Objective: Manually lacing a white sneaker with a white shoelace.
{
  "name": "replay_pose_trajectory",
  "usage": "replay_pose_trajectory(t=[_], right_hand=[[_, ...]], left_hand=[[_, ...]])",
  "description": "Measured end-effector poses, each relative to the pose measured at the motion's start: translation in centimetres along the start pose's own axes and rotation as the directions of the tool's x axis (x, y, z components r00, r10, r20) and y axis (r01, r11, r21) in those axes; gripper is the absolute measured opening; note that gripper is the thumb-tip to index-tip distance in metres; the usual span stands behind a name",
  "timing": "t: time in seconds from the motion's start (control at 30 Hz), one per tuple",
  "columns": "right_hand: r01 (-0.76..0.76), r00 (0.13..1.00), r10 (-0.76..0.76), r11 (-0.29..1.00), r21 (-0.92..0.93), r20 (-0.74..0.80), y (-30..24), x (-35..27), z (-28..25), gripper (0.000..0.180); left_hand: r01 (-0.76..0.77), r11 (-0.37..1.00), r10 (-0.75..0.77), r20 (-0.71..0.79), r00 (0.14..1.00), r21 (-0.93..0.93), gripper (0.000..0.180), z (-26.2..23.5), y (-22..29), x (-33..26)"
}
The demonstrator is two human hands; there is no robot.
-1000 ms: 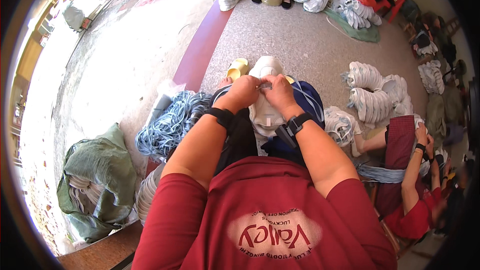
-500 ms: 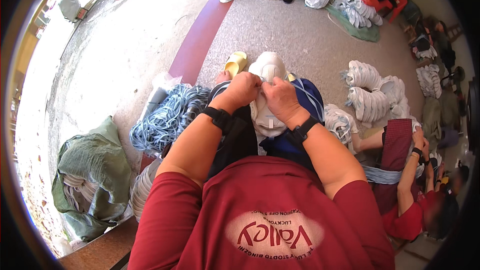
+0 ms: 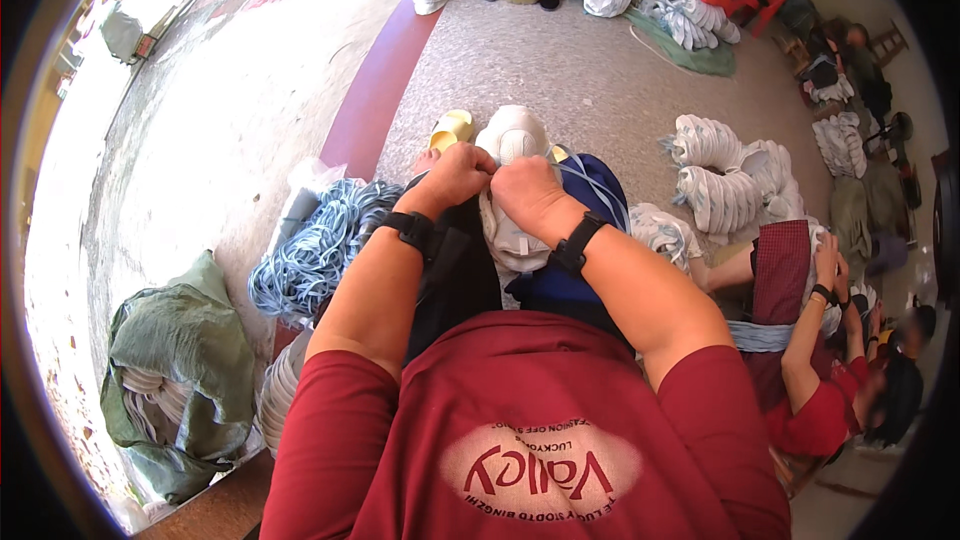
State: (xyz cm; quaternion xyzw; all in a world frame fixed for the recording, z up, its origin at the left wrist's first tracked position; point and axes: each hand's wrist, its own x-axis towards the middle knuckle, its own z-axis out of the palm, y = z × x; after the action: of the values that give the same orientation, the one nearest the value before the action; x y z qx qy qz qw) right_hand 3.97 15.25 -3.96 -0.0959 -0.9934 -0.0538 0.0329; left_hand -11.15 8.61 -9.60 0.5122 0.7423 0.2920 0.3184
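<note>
Where the two hands meet: the person's bare left hand (image 3: 455, 173) and bare right hand (image 3: 530, 198) come together almost knuckle to knuckle, backs up, over a white, round-toed shoe (image 3: 518, 133).
Forearms: both reach forward from dark-red short sleeves (image 3: 335, 425), elbows spread, slanting inward; a black band (image 3: 410, 229) circles each wrist.
Grip: fingers bend inward, yet the tips are hidden from me, so I cannot tell what either hand pinches.
Shoe: it sits beneath the hands, toe pointing away from the person.
Laces: thin pale-blue strands (image 3: 598, 174) cross navy-blue cloth (image 3: 560, 290); a tangled pale-blue heap (image 3: 318, 250) lies beside the left forearm.
</note>
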Motion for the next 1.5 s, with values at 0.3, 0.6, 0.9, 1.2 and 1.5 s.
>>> replay_pose_trajectory(t=[0.3,0.6,0.9,1.2,1.5], right_hand=[[0.120,0.993,-0.120,0.981,-0.151,0.009,-0.2,0.6,0.8,0.013],[0.079,0.950,-0.032,0.987,-0.139,0.312,-0.9,1.8,0.1,0.017],[0.018,0.973,0.000,0.997,-0.074,0.233,0.1,1.7,-1.5,0.016],[0.129,0.965,-0.113,0.990,-0.049,0.238,0.1,1.4,-1.4,0.014],[-0.047,0.983,0.018,0.987,0.155,0.183,0.8,-2.1,-2.7,0.015]], left_hand=[[-0.050,0.991,0.054,0.030,0.998,-0.124,0.017,-0.1,-0.6,0.9],[0.027,0.996,-0.020,0.089,0.996,-0.082,0.026,-0.3,-1.2,1.2],[0.053,0.971,-0.025,0.121,0.992,-0.234,0.025,-0.6,-1.1,0.8],[0.007,0.969,0.014,0.083,0.996,-0.245,0.020,-0.5,-0.4,0.3],[0.008,0.946,0.006,0.044,0.999,-0.324,0.013,0.0,-0.2,-0.4]])
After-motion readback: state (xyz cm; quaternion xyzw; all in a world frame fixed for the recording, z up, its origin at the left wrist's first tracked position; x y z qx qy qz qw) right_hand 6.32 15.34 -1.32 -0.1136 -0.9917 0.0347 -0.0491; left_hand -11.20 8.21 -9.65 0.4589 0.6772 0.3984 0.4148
